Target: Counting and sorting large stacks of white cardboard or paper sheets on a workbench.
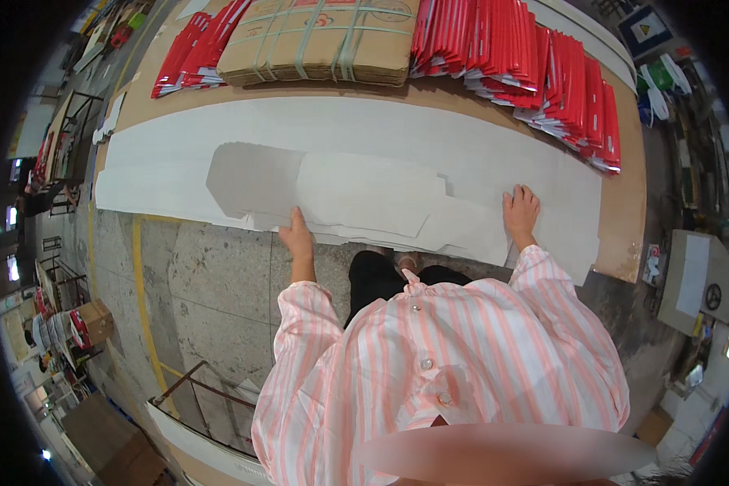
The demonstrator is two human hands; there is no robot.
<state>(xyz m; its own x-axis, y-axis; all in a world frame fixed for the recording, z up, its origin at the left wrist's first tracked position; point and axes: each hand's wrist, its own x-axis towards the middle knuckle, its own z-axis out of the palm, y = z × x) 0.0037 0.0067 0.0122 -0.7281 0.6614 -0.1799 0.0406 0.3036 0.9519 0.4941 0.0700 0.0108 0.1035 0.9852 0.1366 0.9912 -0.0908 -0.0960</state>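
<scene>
Red packets (490, 44) flank strapped cardboard (320, 44) beyond the white sheets (364, 190).

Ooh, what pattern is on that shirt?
The shirt has pink and white stripes, seen best in the head view.

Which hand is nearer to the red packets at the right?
Right. The right hand rests on the white sheets, short of those red packets; the left hand is farther left, at the sheets' near edge.
</scene>
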